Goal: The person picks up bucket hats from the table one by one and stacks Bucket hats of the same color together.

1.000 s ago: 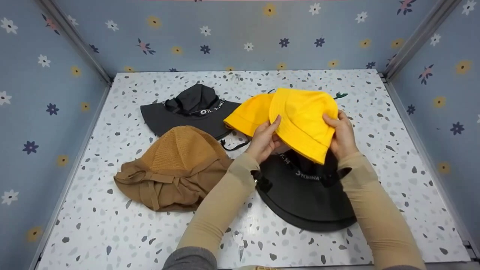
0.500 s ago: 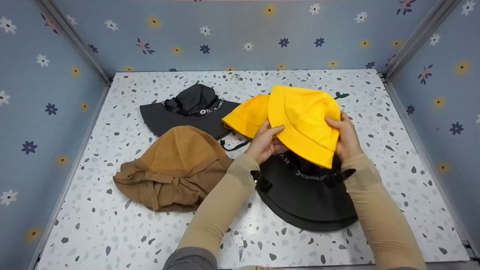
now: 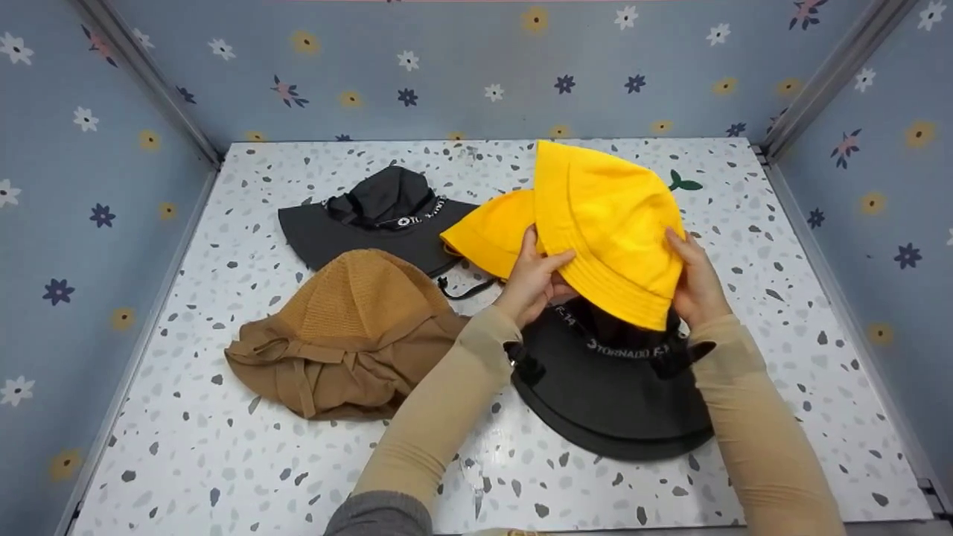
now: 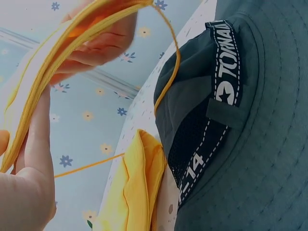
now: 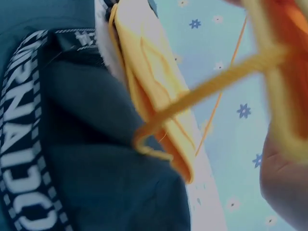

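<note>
- Since a second ago, the held yellow hat (image 3: 610, 231) has risen and tipped, its far corner higher, while the right hand (image 3: 698, 286) has shifted outward.
- The left hand (image 3: 534, 286) pinches the brim, thumb on its outer face; the right hand grips the opposite side, thumb on the crown.
- So the held yellow hat is between both hands, above the table (image 3: 223, 461); a yellow cord (image 4: 177, 57) hangs from its edge.
- Beyond the left hand lies a second yellow hat (image 3: 491, 231), partly hidden.
- Below both hands, toward the person, sits a black hat (image 3: 595, 402) lettered TORNADO.
- Left of the left hand rest a dark grey hat (image 3: 350, 242), farther off, and a brown hat (image 3: 365, 327), nearer the person.
- Just beyond the right hand shows a green leaf-shaped piece (image 3: 686, 184).
</note>
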`<state>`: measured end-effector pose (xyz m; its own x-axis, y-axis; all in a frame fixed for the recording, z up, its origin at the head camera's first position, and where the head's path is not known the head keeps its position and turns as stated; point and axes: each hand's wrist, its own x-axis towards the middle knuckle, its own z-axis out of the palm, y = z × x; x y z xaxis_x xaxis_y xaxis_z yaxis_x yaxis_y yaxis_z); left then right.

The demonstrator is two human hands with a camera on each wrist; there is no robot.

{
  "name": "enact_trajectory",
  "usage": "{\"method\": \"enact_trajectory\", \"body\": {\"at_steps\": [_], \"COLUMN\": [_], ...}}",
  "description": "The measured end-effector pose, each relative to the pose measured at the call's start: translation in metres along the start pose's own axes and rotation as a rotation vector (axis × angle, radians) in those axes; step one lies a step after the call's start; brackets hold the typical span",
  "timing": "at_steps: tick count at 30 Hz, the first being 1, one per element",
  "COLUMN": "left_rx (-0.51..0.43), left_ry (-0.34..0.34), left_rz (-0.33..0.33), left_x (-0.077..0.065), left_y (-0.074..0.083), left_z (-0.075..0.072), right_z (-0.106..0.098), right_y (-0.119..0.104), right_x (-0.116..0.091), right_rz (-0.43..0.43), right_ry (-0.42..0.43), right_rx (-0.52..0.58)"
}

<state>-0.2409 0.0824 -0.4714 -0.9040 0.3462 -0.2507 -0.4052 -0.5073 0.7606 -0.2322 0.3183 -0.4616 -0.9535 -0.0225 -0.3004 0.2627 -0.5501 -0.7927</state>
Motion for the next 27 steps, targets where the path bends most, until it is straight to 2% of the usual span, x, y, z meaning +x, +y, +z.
{"method": "enact_trajectory", "body": {"at_steps": [8, 16, 19, 23, 27], "left_rx": [-0.102, -0.223, -0.268, -0.311, -0.332], "left_ry": [0.037, 0.079, 0.083, 0.081, 0.094], "left_rz": [0.041, 0.075, 0.089, 0.105, 0.116], "left_x": [-0.001, 0.0, 0.0, 0.001, 0.002], "left_y": [0.002, 0.001, 0.001, 0.0, -0.001], "left_z": [0.005, 0.003, 0.001, -0.001, -0.002], "right_z": [-0.01, -0.011, -0.009, -0.003, 0.006], "right_y": [0.004, 0.013, 0.017, 0.022, 0.027], "right_x": [-0.005, -0.005, -0.004, -0.001, 0.0], "right_rz": [0.094, 0.025, 0.033, -0.002, -0.044], "right_ry": [-0.071, -0.087, -0.091, -0.09, -0.045], "right_rx": [0.11, 0.099, 0.143, 0.162, 0.152]}}
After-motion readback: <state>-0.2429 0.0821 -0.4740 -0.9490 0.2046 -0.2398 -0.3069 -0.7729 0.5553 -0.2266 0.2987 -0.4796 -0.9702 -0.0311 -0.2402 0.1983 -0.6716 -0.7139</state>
